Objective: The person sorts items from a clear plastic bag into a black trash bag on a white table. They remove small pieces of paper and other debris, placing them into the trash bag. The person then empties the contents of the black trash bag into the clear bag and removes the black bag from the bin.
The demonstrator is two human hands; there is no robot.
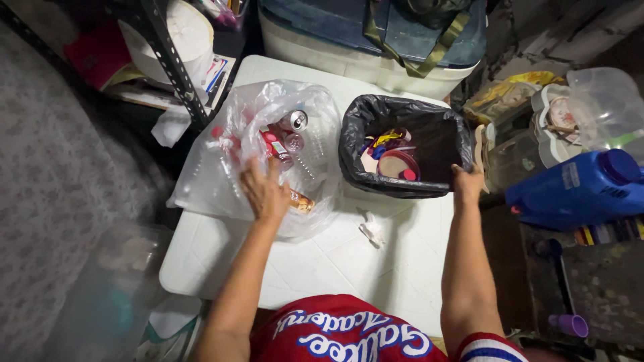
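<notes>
Overhead, one white tabletop (322,261) carries two containers: one clear plastic bag (221,167) at left and one bin lined with a black bag (429,137) at right. They sit just beside each other. Inside the clear bag: one silver drink can (294,121), end up, plus several clear bottles with red labels, count uncertain through the film. Inside the bin: one round red-rimmed lid and some coloured scraps. One crumpled white scrap (372,230) lies loose on the tabletop near the bin's front edge. One blue jug (580,191) lies on its side off to the right.

Left hand (265,191): fingers spread wide, palm down, pressing on the clear bag and its contents; nothing clasped. Right hand (467,182): fingers curled over the bin's near right rim, clasping it.
</notes>
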